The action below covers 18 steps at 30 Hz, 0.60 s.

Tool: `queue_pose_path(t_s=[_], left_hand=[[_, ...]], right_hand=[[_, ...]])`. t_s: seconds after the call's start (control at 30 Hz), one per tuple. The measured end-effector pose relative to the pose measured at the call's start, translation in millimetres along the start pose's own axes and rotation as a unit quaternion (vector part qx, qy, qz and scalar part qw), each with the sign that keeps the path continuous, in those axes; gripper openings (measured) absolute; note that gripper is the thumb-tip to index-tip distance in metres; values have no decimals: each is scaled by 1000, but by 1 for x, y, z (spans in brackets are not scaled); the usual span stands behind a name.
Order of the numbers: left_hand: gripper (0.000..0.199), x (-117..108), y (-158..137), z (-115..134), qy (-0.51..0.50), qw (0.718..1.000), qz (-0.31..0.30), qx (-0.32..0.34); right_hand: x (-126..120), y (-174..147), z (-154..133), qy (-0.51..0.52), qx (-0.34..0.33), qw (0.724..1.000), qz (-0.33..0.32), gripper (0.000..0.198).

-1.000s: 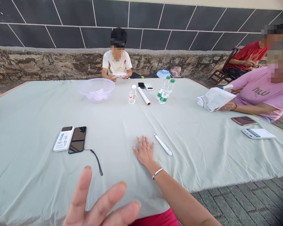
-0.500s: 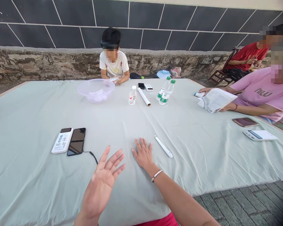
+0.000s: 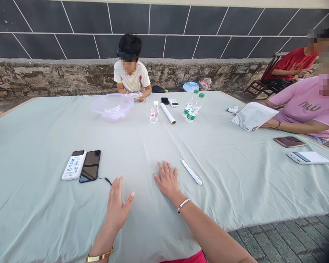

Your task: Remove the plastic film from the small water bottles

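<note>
My right hand lies flat on the grey-green tablecloth, fingers spread and holding nothing. A white pen rests just to its right, apart from it. My left hand is open, palm turned inward, thumb held away from the fingers; whether it touches the cloth I cannot tell. Beyond it lies a black smartphone with a short black cord by its lower corner. Against the phone's left side is a white power bank.
Farther back stand a purple basin, a small water bottle, a white roll and two green-capped bottles. A person across holds a clear bottle. At right another holds a booklet, near a phone and power bank.
My left hand has turned from palm up to palm inward and lowered slightly. My right hand has stayed flat. The person at right no longer has a hand on the small white-blue item.
</note>
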<state>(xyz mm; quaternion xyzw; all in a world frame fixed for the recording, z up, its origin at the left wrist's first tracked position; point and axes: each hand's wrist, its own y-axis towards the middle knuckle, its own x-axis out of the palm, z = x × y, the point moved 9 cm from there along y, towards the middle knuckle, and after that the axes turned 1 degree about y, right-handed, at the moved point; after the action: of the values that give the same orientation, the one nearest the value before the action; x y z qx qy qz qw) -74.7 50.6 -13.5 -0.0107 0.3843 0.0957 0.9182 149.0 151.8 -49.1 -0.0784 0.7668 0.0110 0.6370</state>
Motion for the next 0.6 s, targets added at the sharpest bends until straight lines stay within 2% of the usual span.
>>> queue_pose_path(t_s=[0.13,0.33,0.6], left_hand=[[70,19,-2,-3,110,992,7,64],[70,49,-7,1,233,958,21,166],[69,55,-8,5,288,939,29,187]], right_hand=[[1,11,-4,8,0,1000,-3,60],[3,36,-20,11,-12,1000,-6,61],[4,54,-29,16,-18,1000,-13,62]])
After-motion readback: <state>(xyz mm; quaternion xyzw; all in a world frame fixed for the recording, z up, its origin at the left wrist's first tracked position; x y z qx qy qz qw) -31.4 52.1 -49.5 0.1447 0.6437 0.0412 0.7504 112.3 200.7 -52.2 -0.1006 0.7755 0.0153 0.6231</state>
